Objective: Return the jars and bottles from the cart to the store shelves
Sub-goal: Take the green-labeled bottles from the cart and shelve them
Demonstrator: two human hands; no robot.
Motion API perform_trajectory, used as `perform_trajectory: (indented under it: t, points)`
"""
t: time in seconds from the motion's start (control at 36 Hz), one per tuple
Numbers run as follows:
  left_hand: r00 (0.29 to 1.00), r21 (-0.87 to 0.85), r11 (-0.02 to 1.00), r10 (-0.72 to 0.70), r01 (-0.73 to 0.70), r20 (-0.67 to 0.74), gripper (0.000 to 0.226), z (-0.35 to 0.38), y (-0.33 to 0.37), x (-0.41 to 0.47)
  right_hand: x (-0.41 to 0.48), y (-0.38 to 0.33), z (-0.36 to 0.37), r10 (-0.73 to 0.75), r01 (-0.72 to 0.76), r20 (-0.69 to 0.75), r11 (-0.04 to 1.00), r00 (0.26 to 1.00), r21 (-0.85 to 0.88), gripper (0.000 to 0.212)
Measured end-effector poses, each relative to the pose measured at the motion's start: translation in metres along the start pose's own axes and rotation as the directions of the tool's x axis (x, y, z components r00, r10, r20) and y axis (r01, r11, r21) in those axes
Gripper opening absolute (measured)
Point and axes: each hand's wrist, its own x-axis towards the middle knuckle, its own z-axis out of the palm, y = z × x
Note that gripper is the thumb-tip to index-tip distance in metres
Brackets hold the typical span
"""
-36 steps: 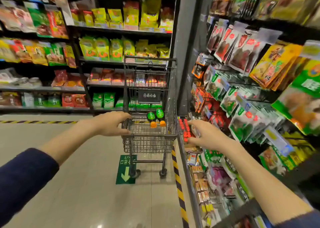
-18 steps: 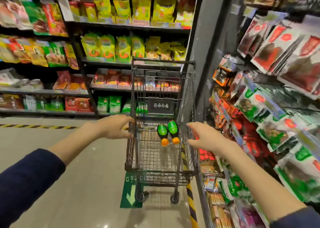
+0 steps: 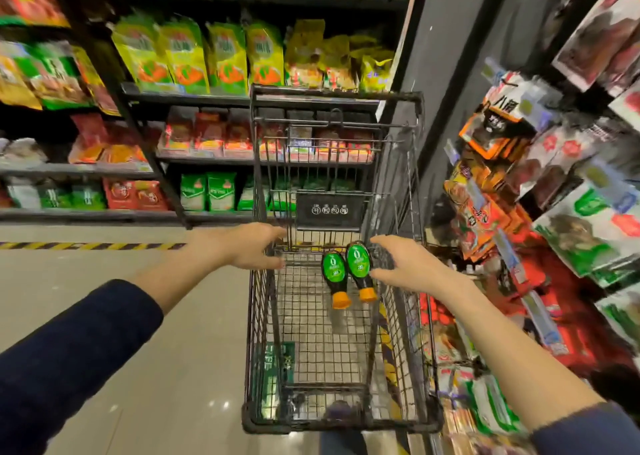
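— Store shelves [image 3: 214, 56] packed with bright packets are seen from 9 to 12 o'clock, with more hanging packets [image 3: 571, 184] at 3 o'clock. What is changed from half a second ago?

— The wire cart [image 3: 339, 423] is now seen nearer and more from above, its basket filling the middle of the view. The right hand [image 3: 408, 264], held beside the cart's right rim before, is now brought inside the basket at 1 o'clock, fingers spread, unclenched, just beside the right-hand bottle [image 3: 360, 269]; contact cannot be told. The left hand [image 3: 249, 247] is kept at the cart's left rim at 11 o'clock, fingers loosely curled, no firm grip seen.

— How are the bottles described?

— Dark bodies, green oval labels and orange caps are noted. Both are laid side by side on the basket floor near the cart's far end, caps pointed toward 6 o'clock, the left bottle [image 3: 335, 274] slightly lower.

— Counts?

— Two bottles, one cart and two hands are counted.
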Motion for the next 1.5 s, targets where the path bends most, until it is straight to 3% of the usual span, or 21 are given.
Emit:
perform_trajectory:
  t: [0.22, 0.33, 0.47, 0.53, 0.58, 0.64, 0.69, 0.81, 0.94, 1.11, 1.22, 1.31, 1.39, 1.5]
  points:
    - [0.984, -0.155, 0.986, -0.039, 0.067, 0.173, 0.066, 0.035, -0.027, 0.124, 0.121, 0.053, 0.024, 0.016, -0.024, 0.138, 0.998, 0.99, 0.059, 0.07]
    - [0.961, -0.246, 0.96, -0.067, 0.136, 0.27, 0.065, 0.062, -0.036, 0.175, 0.166, 0.076, 0.04, 0.062, -0.077, 0.222, 0.995, 0.973, 0.061, 0.054]
    - [0.917, -0.373, 0.897, -0.078, 0.236, 0.392, 0.071, 0.098, -0.033, 0.228, 0.207, 0.106, 0.068, 0.119, -0.138, 0.291, 0.989, 0.949, 0.047, 0.059]
    - [0.883, -0.419, 0.856, -0.087, 0.303, 0.461, 0.078, 0.161, -0.055, 0.256, 0.221, 0.117, 0.082, 0.157, -0.192, 0.293, 0.977, 0.943, 0.095, 0.062]
    - [0.828, -0.429, 0.784, -0.183, 0.448, 0.531, 0.078, 0.242, -0.08, 0.288, 0.232, 0.131, 0.098, 0.2, -0.253, 0.266, 0.95, 0.943, 0.182, 0.065]
    - [0.807, -0.463, 0.73, -0.205, 0.503, 0.554, 0.076, 0.261, -0.073, 0.299, 0.239, 0.144, 0.115, 0.227, -0.294, 0.255, 0.917, 0.94, 0.268, 0.062]
    - [0.808, -0.509, 0.704, -0.158, 0.495, 0.567, 0.07, 0.227, -0.041, 0.296, 0.243, 0.152, 0.129, 0.263, -0.334, 0.237, 0.877, 0.935, 0.345, 0.057]
    - [0.779, -0.592, 0.545, -0.207, 0.594, 0.591, 0.069, 0.243, -0.016, 0.313, 0.251, 0.165, 0.155, 0.301, -0.354, 0.187, 0.831, 0.935, 0.43, 0.046]
    - [0.722, -0.633, 0.354, -0.254, 0.689, 0.644, 0.093, 0.284, 0.003, 0.335, 0.253, 0.176, 0.184, 0.33, -0.402, 0.23, 0.765, 0.916, 0.503, 0.028]
    - [0.71, -0.747, 0.078, -0.391, 0.66, 0.586, 0.073, 0.314, 0.02, 0.349, 0.254, 0.187, 0.222, 0.369, -0.43, 0.225, 0.709, 0.902, 0.559, 0.049]
    - [0.72, -0.725, 0.152, -0.361, 0.672, 0.592, 0.113, 0.33, 0.014, 0.355, 0.253, 0.19, 0.235, 0.342, -0.383, 0.187, 0.707, 0.921, 0.595, 0.052]
    - [0.716, -0.714, 0.156, -0.336, 0.683, 0.612, 0.084, 0.326, 0.01, 0.359, 0.253, 0.193, 0.245, 0.337, -0.378, 0.186, 0.706, 0.923, 0.598, 0.048]
    - [0.705, -0.732, 0.063, -0.339, 0.678, 0.623, 0.076, 0.316, 0.014, 0.364, 0.25, 0.193, 0.252, 0.337, -0.379, 0.184, 0.726, 0.923, 0.573, 0.047]
    - [0.717, -0.748, 0.029, -0.311, 0.663, 0.624, 0.07, 0.314, 0.018, 0.367, 0.247, 0.191, 0.255, 0.32, -0.358, 0.172, 0.729, 0.932, 0.584, 0.052]
